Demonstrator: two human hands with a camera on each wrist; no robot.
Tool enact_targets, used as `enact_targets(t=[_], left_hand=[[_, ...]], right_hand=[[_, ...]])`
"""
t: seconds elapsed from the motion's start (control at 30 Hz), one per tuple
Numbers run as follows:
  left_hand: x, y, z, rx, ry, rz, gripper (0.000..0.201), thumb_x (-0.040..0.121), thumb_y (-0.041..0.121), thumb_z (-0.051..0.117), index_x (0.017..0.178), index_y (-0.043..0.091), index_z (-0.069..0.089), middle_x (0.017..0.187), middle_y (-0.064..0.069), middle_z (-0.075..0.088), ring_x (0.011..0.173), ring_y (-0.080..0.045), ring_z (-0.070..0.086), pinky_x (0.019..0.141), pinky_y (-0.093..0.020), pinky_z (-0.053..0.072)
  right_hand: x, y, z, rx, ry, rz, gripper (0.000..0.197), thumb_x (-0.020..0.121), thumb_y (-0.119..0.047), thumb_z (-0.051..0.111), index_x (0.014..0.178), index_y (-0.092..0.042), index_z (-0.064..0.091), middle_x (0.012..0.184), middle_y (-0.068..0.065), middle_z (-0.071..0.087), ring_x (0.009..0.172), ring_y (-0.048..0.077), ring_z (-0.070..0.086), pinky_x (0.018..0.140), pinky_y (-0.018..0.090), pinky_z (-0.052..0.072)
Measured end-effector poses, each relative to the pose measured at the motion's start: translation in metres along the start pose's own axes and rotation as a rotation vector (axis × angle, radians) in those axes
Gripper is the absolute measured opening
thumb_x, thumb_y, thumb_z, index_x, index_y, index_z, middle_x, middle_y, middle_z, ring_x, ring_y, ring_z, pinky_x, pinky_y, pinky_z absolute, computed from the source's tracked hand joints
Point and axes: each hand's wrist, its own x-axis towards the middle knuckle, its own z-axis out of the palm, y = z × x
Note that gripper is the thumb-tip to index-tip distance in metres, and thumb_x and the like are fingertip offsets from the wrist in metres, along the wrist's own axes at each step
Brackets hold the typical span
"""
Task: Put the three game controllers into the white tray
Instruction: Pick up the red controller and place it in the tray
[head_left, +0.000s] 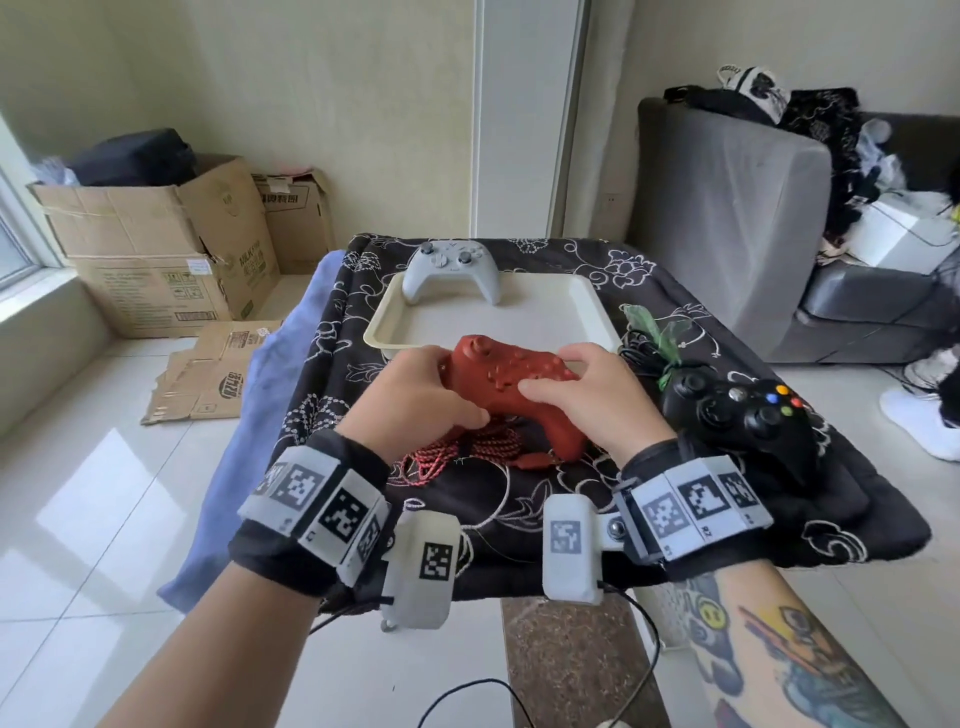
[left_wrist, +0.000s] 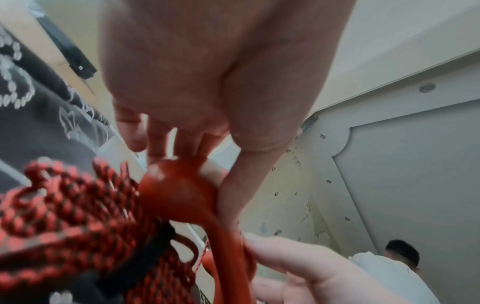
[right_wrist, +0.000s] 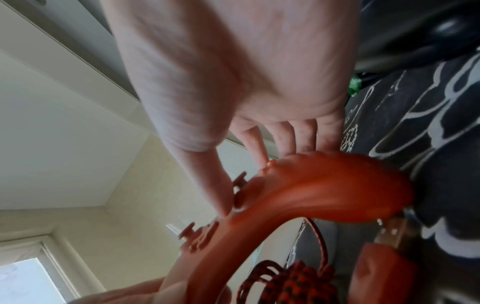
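Both hands hold a red controller just in front of the white tray. My left hand grips its left grip, thumb on top. My right hand grips the right grip, its thumb on the face. The red braided cable lies bundled beneath on the cloth. A grey controller rests at the tray's far left rim. To the right on the cloth lies a black controller.
The tray stands on a black patterned cloth over a small table. A green leaf and black cable lie right of the tray. Cardboard boxes stand far left, a grey sofa to the right.
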Motion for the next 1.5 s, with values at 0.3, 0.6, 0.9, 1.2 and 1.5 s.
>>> enact_targets(t=[0.3, 0.6, 0.9, 1.2, 1.5], left_hand=[[-0.012, -0.007, -0.031, -0.057, -0.159, -0.055, 0.022, 0.074, 0.007, 0.080, 0.093, 0.014, 0.072, 0.075, 0.002, 0.079, 0.067, -0.009, 0.074, 0.065, -0.022, 0.060], [-0.017, -0.022, -0.030, -0.115, -0.229, -0.196, 0.041, 0.078, 0.005, 0.076, 0.117, 0.004, 0.064, 0.089, -0.003, 0.073, 0.083, -0.022, 0.072, 0.073, -0.029, 0.061], [-0.028, -0.021, -0.025, -0.158, -0.179, -0.221, 0.049, 0.076, 0.014, 0.079, 0.121, 0.016, 0.059, 0.107, -0.005, 0.071, 0.093, -0.024, 0.072, 0.085, -0.045, 0.060], [-0.031, -0.023, -0.021, -0.227, -0.183, -0.189, 0.054, 0.076, 0.000, 0.076, 0.124, 0.015, 0.056, 0.116, -0.014, 0.070, 0.103, -0.035, 0.071, 0.084, -0.057, 0.057], [-0.028, -0.025, -0.027, -0.428, -0.116, -0.137, 0.056, 0.066, -0.019, 0.074, 0.117, 0.002, 0.062, 0.095, -0.015, 0.074, 0.090, -0.032, 0.072, 0.078, -0.043, 0.062]], right_hand=[[-0.013, -0.009, 0.005, -0.060, -0.014, -0.232, 0.078, 0.064, -0.039, 0.088, 0.134, -0.018, 0.061, 0.127, -0.002, 0.067, 0.117, 0.013, 0.062, 0.106, 0.032, 0.046], [-0.013, -0.003, 0.020, -0.128, -0.144, -0.183, 0.083, 0.064, -0.046, 0.087, 0.136, -0.020, 0.056, 0.125, -0.002, 0.063, 0.113, 0.015, 0.062, 0.101, 0.030, 0.047], [0.003, 0.021, 0.031, -0.120, -0.258, -0.072, 0.107, 0.032, -0.094, 0.063, 0.114, -0.026, 0.068, 0.104, -0.010, 0.076, 0.098, 0.009, 0.071, 0.098, 0.038, 0.053], [-0.023, 0.008, 0.020, 0.035, -0.277, -0.136, 0.029, 0.080, -0.026, 0.081, 0.088, -0.036, 0.056, 0.091, -0.021, 0.066, 0.082, -0.013, 0.060, 0.073, -0.002, 0.045], [-0.020, 0.008, 0.029, 0.151, -0.190, -0.211, 0.076, 0.059, -0.045, 0.085, 0.127, -0.025, 0.059, 0.114, -0.011, 0.073, 0.106, 0.004, 0.068, 0.103, 0.032, 0.050]])
